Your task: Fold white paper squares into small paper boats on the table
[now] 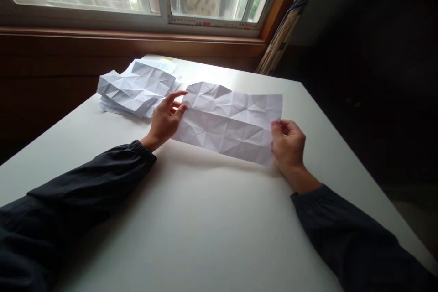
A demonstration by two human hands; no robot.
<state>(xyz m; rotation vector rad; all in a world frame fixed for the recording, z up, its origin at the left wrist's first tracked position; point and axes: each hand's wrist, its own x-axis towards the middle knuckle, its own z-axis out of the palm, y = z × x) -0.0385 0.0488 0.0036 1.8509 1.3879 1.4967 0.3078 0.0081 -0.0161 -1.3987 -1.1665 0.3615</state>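
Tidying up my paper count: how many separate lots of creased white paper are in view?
2: a creased sheet held between the left hand and right hand, and a creased pile beyond the left hand. The pile may hide more sheets.

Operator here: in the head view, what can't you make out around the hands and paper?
Right hand: covers the lower right edge of the creased white sheet, so the grip there is unseen.
Paper pile: its top folds hide the sheets below, so the count is unclear.
Yellow item: mostly hidden behind the pile, too small to identify.
Left sleeve and right sleeve: cut off by the bottom edge.
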